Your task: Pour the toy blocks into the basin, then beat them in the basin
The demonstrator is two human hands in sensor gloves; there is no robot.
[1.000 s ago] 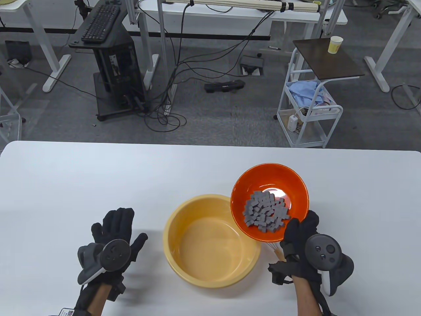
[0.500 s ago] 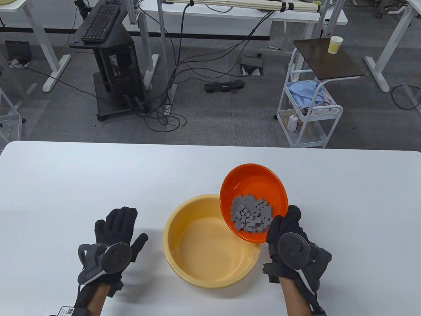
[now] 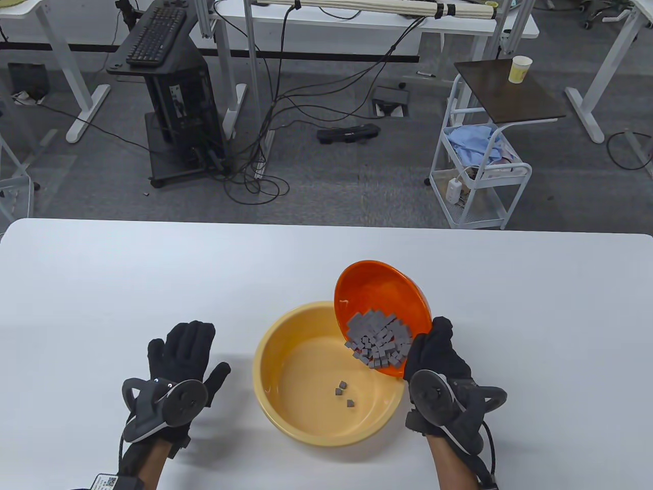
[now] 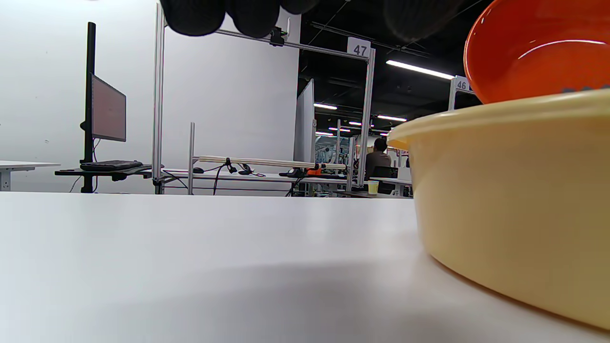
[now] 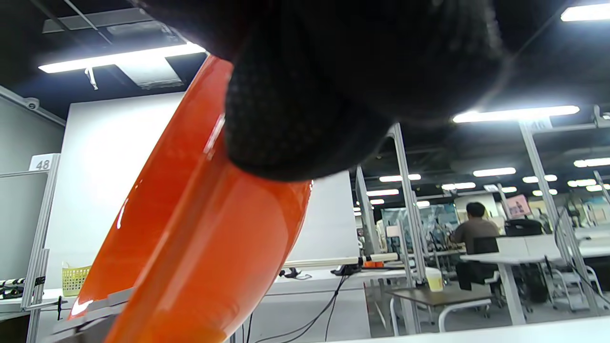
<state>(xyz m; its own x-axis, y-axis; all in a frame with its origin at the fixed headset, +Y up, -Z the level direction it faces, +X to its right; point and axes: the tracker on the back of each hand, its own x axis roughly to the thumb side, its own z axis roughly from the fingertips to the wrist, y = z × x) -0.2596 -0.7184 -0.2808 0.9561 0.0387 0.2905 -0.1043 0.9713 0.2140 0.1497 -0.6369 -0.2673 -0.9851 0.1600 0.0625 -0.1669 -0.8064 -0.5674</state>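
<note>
From the table view, the right hand [image 3: 433, 352] clamps the near rim of the orange bowl [image 3: 380, 286], tipped over the yellow basin [image 3: 285, 352]. The grey blocks [image 3: 377, 339] crowd its lower lip; three lie in the basin. They look light and loose, so they will likely slide out all at once. The left hand [image 3: 181, 352] rests flat on the table [image 3: 102, 286], fingers spread.

The left wrist view shows the basin [image 4: 505, 205] wall with the bowl [image 4: 538, 47] above it.

In the right wrist view, gloved fingers [image 5: 305, 109] press the bowl's [image 5: 200, 228] glossy, probably slippery underside.
</note>
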